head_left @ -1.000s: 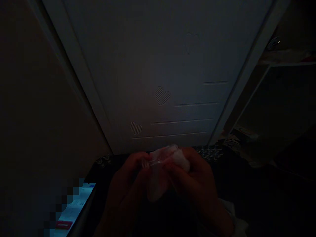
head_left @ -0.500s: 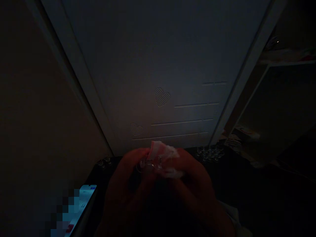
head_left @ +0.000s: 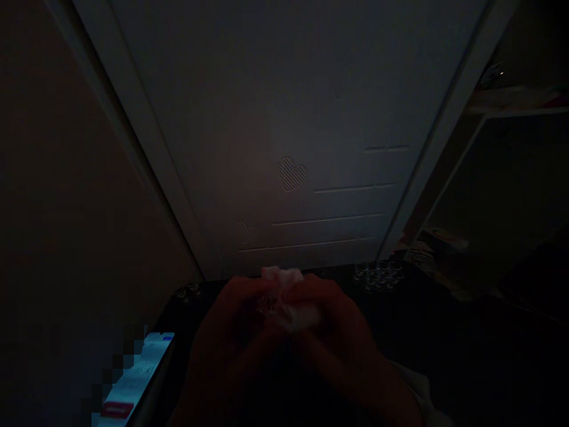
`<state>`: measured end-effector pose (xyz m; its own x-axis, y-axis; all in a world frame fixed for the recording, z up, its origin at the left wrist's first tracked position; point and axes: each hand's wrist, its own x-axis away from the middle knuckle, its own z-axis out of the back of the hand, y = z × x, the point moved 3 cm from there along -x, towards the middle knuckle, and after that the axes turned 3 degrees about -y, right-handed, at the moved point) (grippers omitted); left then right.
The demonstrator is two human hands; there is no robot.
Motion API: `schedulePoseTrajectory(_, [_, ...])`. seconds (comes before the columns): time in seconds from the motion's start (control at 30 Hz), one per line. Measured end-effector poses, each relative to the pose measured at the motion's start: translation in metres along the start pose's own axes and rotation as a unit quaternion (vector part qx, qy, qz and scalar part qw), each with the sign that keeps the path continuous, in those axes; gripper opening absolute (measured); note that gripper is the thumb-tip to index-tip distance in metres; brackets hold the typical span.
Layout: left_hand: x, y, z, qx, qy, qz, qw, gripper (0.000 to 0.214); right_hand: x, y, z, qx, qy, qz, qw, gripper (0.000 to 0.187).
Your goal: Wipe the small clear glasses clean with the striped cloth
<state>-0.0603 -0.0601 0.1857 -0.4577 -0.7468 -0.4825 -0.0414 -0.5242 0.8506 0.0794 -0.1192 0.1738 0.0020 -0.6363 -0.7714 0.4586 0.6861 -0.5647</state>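
The scene is very dark. My left hand (head_left: 231,323) and my right hand (head_left: 338,323) meet at the lower middle, fingers closed together around a small clear glass item (head_left: 270,303) and a crumpled white cloth or tissue (head_left: 293,296). The left hand seems to grip the clear item while the right presses the white wad against it. Both hands hover over a dark table (head_left: 444,332). The exact form of the clear item is hard to make out.
A lit phone screen (head_left: 133,385) lies at the lower left. Several small clear glass pieces (head_left: 377,274) stand at the table's far right edge, a few more (head_left: 186,290) at its far left. A white door with heart marks (head_left: 293,173) rises behind; shelves (head_left: 511,107) at right.
The white wad has shifted slightly lower and more into my right fingers, and my hands have turned a little around the clear item. The surroundings are unchanged.
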Motion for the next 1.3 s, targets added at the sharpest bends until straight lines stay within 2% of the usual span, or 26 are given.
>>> schedulePoseTrajectory(0.2, [0.002, 0.006, -0.008, 0.092, 0.054, 0.046, 0.993, 0.019, 0.005, 0.0, 0.0, -0.011, 0.043, -0.024, 0.999, 0.048])
schedulePoseTrajectory(0.43, [0.002, 0.01, -0.013, 0.167, 0.064, 0.073, 0.981, 0.02, 0.012, 0.0, 0.0, -0.082, -0.002, -0.063, 0.995, 0.049])
schedulePoseTrajectory(0.57, [0.002, 0.009, -0.014, 0.186, 0.068, 0.074, 0.977, 0.017, 0.013, -0.003, -0.001, -0.111, -0.007, -0.076, 0.991, 0.043])
schedulePoseTrajectory(0.7, [0.002, 0.005, -0.01, 0.172, 0.053, 0.068, 0.981, 0.016, 0.011, -0.006, -0.002, -0.117, -0.017, -0.084, 0.989, 0.037])
schedulePoseTrajectory(0.9, [0.001, 0.001, -0.003, 0.108, 0.012, 0.064, 0.992, 0.015, 0.006, -0.005, -0.001, -0.102, -0.018, -0.038, 0.994, 0.036])
schedulePoseTrajectory(1.0, [0.001, 0.004, -0.005, 0.099, 0.028, 0.071, 0.992, 0.014, 0.004, -0.006, 0.0, -0.086, -0.019, -0.032, 0.996, 0.029])
schedulePoseTrajectory(1.1, [0.001, 0.007, -0.007, 0.095, 0.069, 0.073, 0.99, 0.013, 0.002, -0.007, 0.002, -0.063, -0.018, -0.037, 0.997, 0.022])
schedulePoseTrajectory(1.3, [0.002, 0.009, -0.009, 0.078, 0.074, 0.083, 0.991, 0.012, -0.002, -0.007, 0.005, -0.038, -0.03, -0.007, 0.999, 0.019])
